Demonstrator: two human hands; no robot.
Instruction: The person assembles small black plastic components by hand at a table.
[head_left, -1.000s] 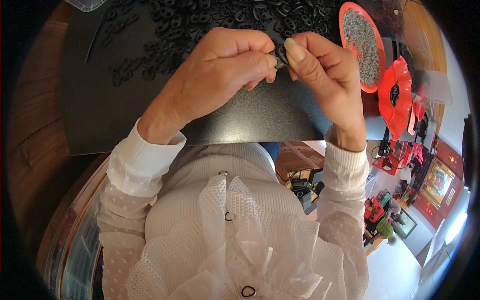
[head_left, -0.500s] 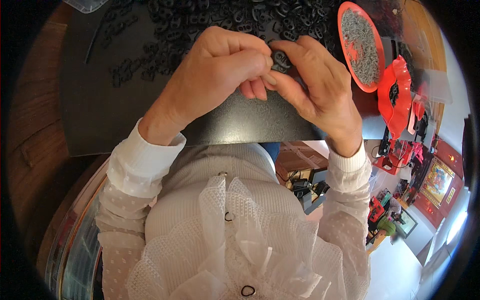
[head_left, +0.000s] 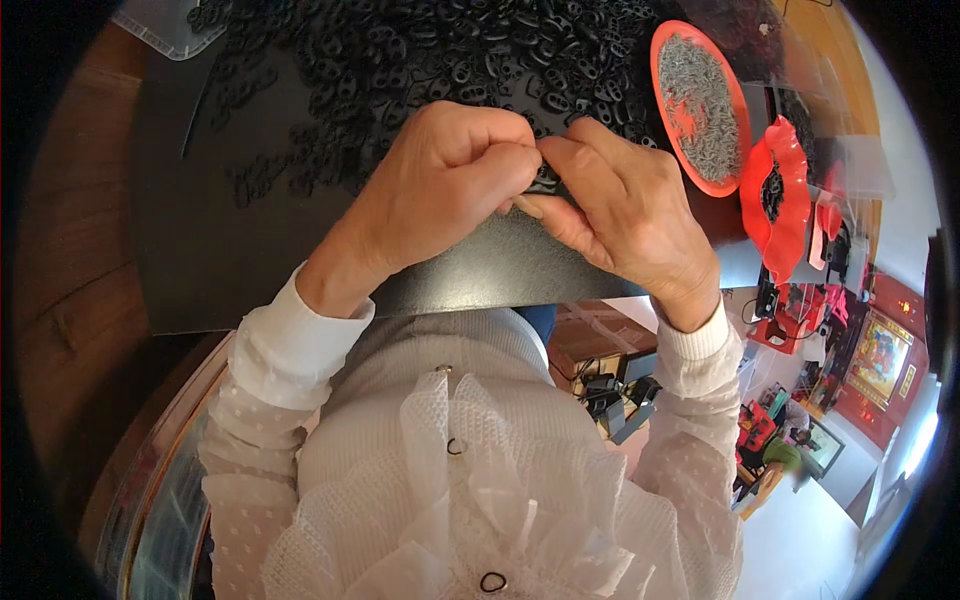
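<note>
My left hand (head_left: 445, 190) is closed in a pinch, its thumb and curled fingers meeting my right fingertips. What lies inside that pinch is hidden. Between the thumb and forefinger of my right hand (head_left: 635, 205) is a small black plastic cord lock (head_left: 545, 181), mostly covered by the fingers. Both hands meet above the near part of the black table. Just beyond them spreads a pile of similar black cord lock pieces (head_left: 385, 60), many with two holes.
An oval red plate (head_left: 742, 120) of small grey metal springs (head_left: 700, 110) lies right of the pile. Beside it stands a wavy-edged red bowl (head_left: 790, 205) with small black parts. A clear plastic container (head_left: 165, 35) sits at the far left of the black table (head_left: 230, 260).
The view has shifted, so table and hands appear lower. My hands have drawn closer together, and the left fingers now cover more of the cord lock.
</note>
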